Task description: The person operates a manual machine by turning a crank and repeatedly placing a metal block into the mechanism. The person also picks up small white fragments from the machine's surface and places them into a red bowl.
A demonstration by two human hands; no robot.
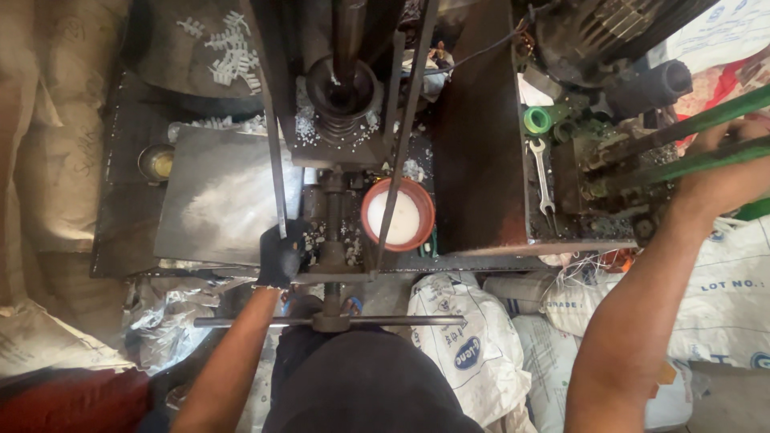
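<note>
My left hand (pixel 280 256), in a black glove, grips the lower end of a thin vertical metal rod (pixel 273 152) on a hand-operated moulding machine (pixel 341 96). My right hand (pixel 722 172), bare, is closed around a long green lever (pixel 682 164) at the right edge. Below the machine's barrel sits a red bowl (pixel 418 204) holding white material. A horizontal metal crossbar handle (pixel 401 321) lies in front of my body. White granules are scattered around the barrel.
A grey metal plate (pixel 216 196) lies left of the machine. Small white moulded parts (pixel 228 56) are piled at top left. A spanner (pixel 543 176) rests on the brown frame, near a green roll (pixel 536 120). White sacks (pixel 465 353) lie below.
</note>
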